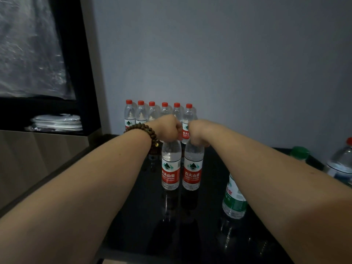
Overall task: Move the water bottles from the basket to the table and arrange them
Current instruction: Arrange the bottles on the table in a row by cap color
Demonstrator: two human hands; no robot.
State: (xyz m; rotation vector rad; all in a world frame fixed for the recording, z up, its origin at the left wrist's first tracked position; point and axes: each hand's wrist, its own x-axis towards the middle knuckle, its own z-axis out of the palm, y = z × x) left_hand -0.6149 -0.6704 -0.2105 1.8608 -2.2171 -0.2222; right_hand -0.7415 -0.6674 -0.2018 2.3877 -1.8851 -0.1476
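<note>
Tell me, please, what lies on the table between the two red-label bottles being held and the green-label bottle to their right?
Only bare black table shows there in the head view.

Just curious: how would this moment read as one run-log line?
left hand: grips bottle top | right hand: grips second bottle top | both upright on table

black glossy table | 6 red-capped bottles along wall | 2 red-label bottles in front | green-label bottle right
</note>
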